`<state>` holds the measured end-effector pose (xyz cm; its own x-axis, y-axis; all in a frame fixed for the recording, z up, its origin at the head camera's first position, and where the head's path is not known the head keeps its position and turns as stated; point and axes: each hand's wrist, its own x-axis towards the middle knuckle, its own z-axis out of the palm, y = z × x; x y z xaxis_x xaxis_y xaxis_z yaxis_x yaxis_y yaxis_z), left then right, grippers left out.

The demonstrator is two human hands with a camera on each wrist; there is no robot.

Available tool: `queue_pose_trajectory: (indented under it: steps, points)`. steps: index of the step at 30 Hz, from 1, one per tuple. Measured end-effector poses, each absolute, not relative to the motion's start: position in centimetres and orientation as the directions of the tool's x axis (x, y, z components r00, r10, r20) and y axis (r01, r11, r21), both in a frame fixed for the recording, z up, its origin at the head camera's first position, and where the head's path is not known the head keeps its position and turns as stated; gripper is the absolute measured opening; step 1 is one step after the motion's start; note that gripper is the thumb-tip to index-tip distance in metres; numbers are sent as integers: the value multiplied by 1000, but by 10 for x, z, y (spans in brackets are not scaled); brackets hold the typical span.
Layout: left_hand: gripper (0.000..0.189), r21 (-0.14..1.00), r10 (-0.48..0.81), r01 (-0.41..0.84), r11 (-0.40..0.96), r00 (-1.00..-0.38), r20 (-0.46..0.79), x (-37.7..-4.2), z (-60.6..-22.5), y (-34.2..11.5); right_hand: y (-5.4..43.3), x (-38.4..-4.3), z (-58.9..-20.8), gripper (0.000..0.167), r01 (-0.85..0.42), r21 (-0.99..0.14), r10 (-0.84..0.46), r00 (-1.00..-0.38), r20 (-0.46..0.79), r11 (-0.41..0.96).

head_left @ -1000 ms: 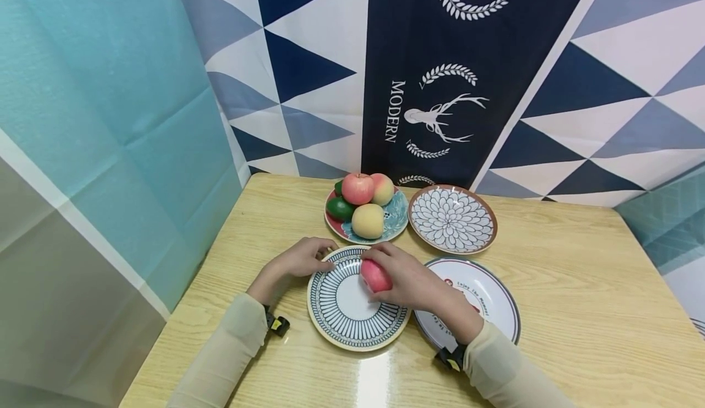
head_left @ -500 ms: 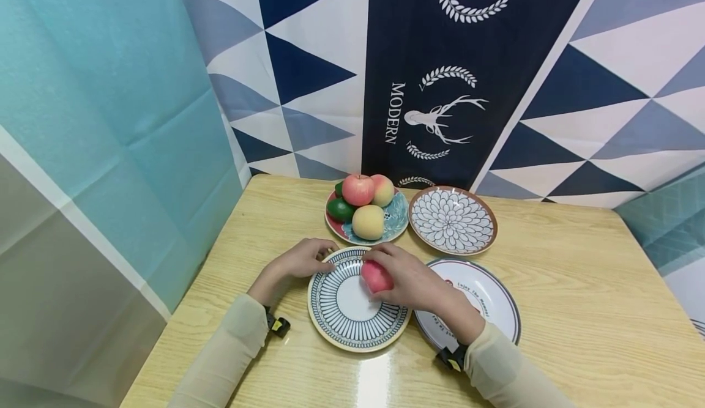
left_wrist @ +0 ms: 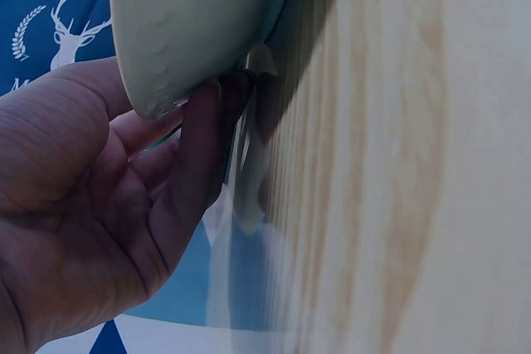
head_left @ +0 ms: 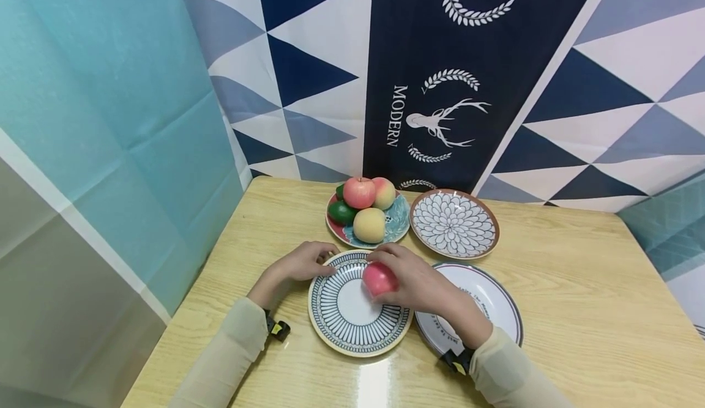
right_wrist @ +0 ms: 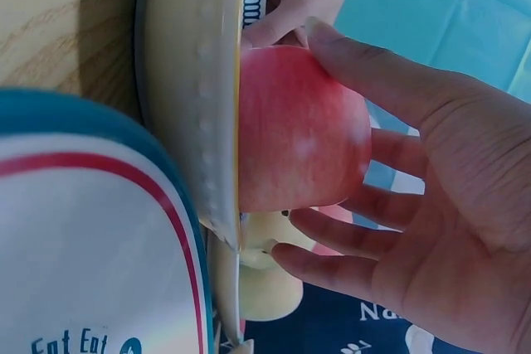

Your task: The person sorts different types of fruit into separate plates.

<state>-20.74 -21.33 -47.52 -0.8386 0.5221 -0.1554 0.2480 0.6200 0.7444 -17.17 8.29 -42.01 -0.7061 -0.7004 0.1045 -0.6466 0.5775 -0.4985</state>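
Note:
A white plate (head_left: 352,331) with a black radiating pattern and a cream rim rests on the table in the head view. My left hand (head_left: 302,261) holds its left rim, thumb over the edge; the left wrist view shows curled fingers (left_wrist: 195,151) under the plate's side (left_wrist: 195,31). Above the plate's right half is a red apple (head_left: 380,279). My right hand (head_left: 415,282) curves its thumb and fingers round this apple. In the right wrist view the apple (right_wrist: 303,130) sits at the plate's rim line, with a gap to the palm.
Behind stands a colourful plate (head_left: 398,218) with an apple (head_left: 360,192), green fruit (head_left: 342,213), and a yellow fruit (head_left: 369,225). A brown-rimmed flower plate (head_left: 454,223) is at its right. A dark-rimmed white plate (head_left: 503,310) lies under my right forearm.
My right hand and the apple have shifted very slightly, and more of the apple shows between the fingers. My left hand stays at the plate's rim.

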Motion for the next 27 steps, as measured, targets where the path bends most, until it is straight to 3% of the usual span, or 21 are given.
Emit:
queue_pose_trajectory:
  steps: [27]
  points:
    - [17, 754, 522, 239, 612, -838, -158, -207, -475, -212, 86, -171, -417, 64, -657, -501, -717, -690, 99, 563]
